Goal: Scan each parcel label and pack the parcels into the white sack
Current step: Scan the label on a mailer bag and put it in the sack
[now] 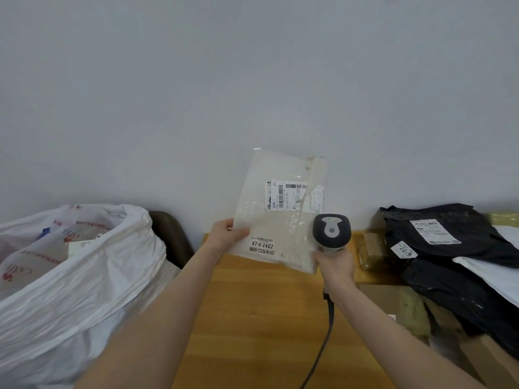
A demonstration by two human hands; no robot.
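Observation:
My left hand (pixel 224 234) pinches the lower left edge of a flat, clear-wrapped white parcel (pixel 269 209) and holds it upright above the table. The parcel carries a barcode label near its middle and a sticker reading 47-4-2402 at the bottom. My right hand (pixel 335 266) grips the handle of a grey barcode scanner (pixel 332 231), whose head sits just in front of the parcel's lower right corner. Its black cable hangs down toward me. The white sack (pixel 84 290) stands open at the left with several parcels inside.
A wooden table (pixel 252 318) lies below my arms. On its right side sits a pile of black bagged parcels (pixel 438 234) with white labels, a small brown taped parcel (pixel 372 249) and cardboard boxes (pixel 407 304). A dark chair back (pixel 168 237) shows behind the sack.

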